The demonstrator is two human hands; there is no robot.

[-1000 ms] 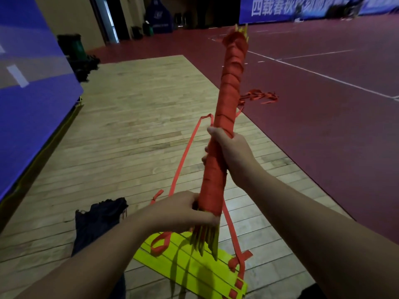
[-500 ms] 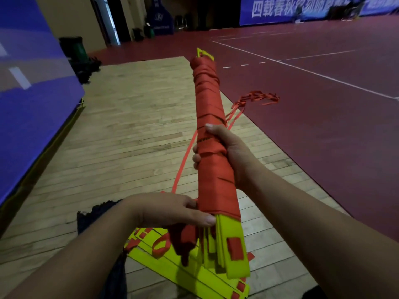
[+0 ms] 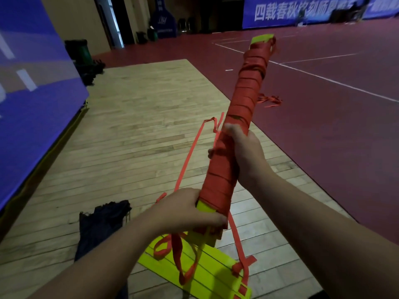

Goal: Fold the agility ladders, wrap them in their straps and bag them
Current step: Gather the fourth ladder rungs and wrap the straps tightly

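R hand [image 3: 243,155] is gripping the ladder bundle [image 3: 243,108] at mid-length, center-right of frame, fingers curled round the orange wrap, thumb lying up along it. L hand [image 3: 185,210] is clamping the near end, lower center, fingers closed over the yellow rung tips where the wrap stops. The bundle is tilting up & away toward upper right, off the floor, w/ a yellow tip poking out at the far end.

Prob. the two-hand hold is stopping the wrap from slackening: R hand steadying the shaft, L hand pinning the last turns while the tail gets sorted. A loose strap [image 3: 190,152] is running from beside the R thumb down-left toward the L hand, and loops [image 3: 177,257] are dangling below it.

Directly under those, bottom center, a second ladder [image 3: 207,275] is lying folded flat on the wood floor [image 3: 133,130]. The loops are hanging right over it, so a snag looks likely. The dark bag [image 3: 101,223] is lying crumpled at lower left, near that stack. Can't tell where its mouth is, and both hands are busy.

A strap tangle [image 3: 271,100] is sitting on the red court [image 3: 323,147], right of the bundle. Blue pad [image 3: 32,104] along left edge, green bin [image 3: 81,52] upper left.
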